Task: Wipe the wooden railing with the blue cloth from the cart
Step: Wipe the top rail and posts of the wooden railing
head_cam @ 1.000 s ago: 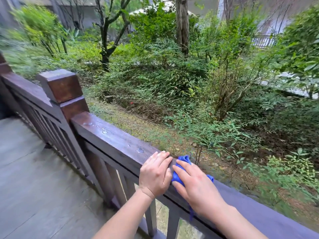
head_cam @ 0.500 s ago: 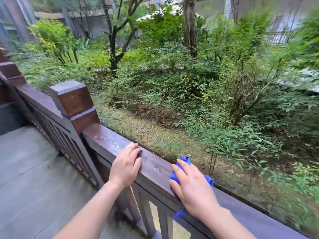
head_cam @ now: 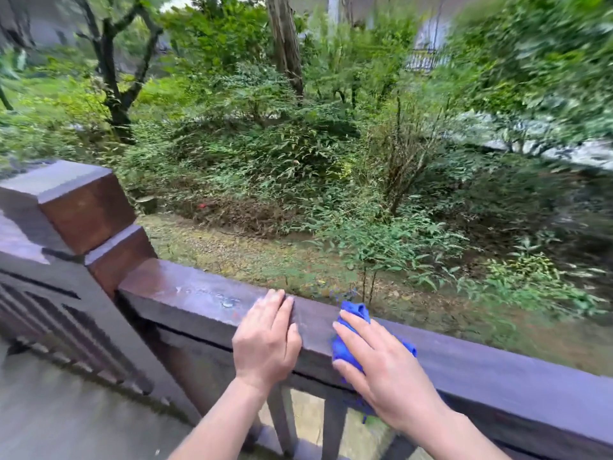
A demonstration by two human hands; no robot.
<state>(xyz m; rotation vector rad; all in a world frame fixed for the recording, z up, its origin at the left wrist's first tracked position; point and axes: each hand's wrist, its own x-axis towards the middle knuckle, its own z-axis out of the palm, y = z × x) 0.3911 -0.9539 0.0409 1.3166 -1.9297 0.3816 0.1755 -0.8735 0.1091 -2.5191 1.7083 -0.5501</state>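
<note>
Two hands (head_cam: 267, 340) press lengthwise railing (head_cam: 497, 370), right on cloth (head_cam: 353, 313).

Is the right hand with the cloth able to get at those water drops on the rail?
Probably not directly: the left hand rests on the railing between the right hand, its blue cloth, and the water drops.

1. Railing (head_cam: 205, 293): dark brown wood, flat top rail running from a square post down to the right, damp sheen and droplets near the post.
2. Cloth (head_cam: 345, 346): bright blue, bunched, pressed flat on the rail top, partly covered.
</note>
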